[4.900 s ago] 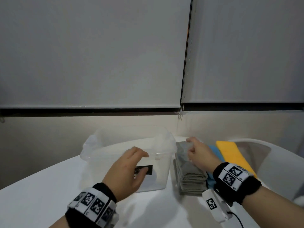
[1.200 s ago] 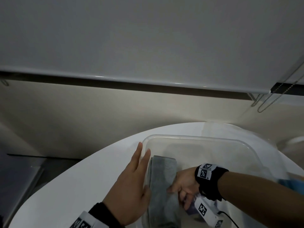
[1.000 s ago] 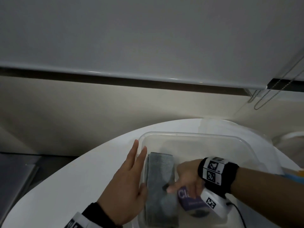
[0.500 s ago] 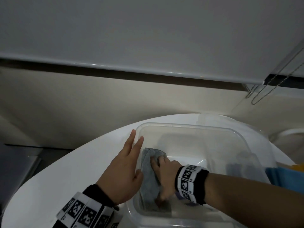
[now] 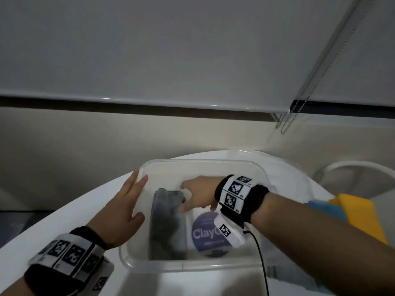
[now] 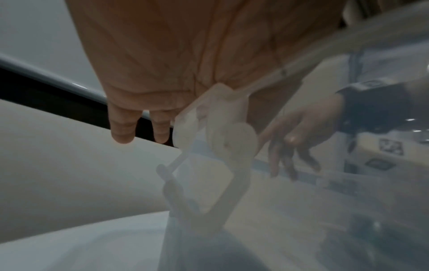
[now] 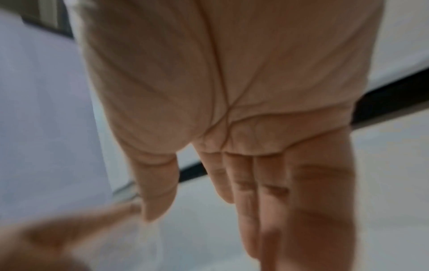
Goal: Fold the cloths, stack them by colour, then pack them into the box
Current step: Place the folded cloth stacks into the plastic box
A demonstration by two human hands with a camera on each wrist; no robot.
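Packing is underway: grey cloths lie against the box's left wall. Your left hand braces outside it; your right hand, fingers apart and empty, should fetch the blue stack right of the box.

We take the box as our mark: it sits on the table, with the folded cloths inside against its left wall and a round label just right of them. Our left hand lies flat on the box's left wall from outside, our right hand reaches inside, and more cloths lie on the table to the box's right
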